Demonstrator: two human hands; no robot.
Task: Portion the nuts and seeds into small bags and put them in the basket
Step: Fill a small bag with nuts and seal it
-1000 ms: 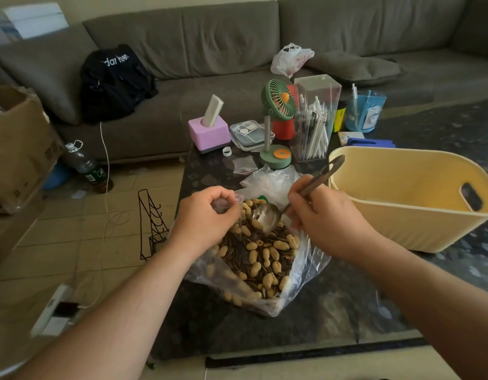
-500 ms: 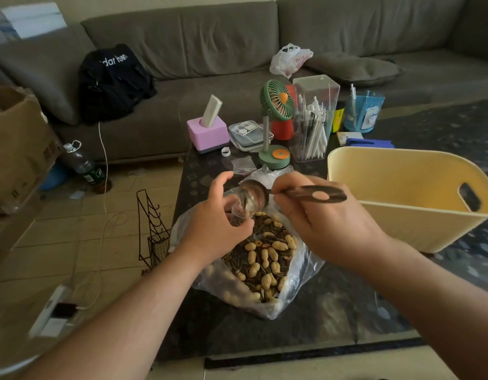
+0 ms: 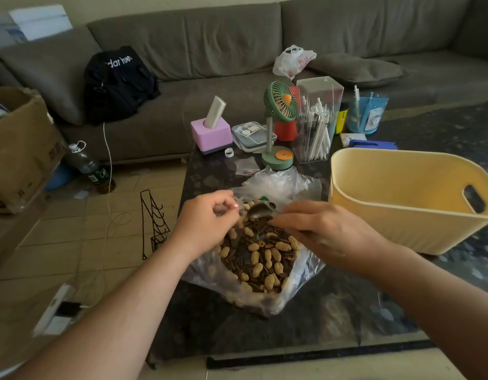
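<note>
Nuts (image 3: 260, 255) beside basket (image 3: 396, 215) wall

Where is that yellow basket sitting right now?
In the head view, the yellow basket stands on the dark table at the right, just beyond the right hand and right of the big bag of nuts.

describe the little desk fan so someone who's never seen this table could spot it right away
Start at the big yellow basket on the right of the dark table and look just left of its far corner, past the clear box of white pens. The fan stands there on a thin pole rising from a round green base. It is the only green thing with a caged round head and orange centre.
</note>
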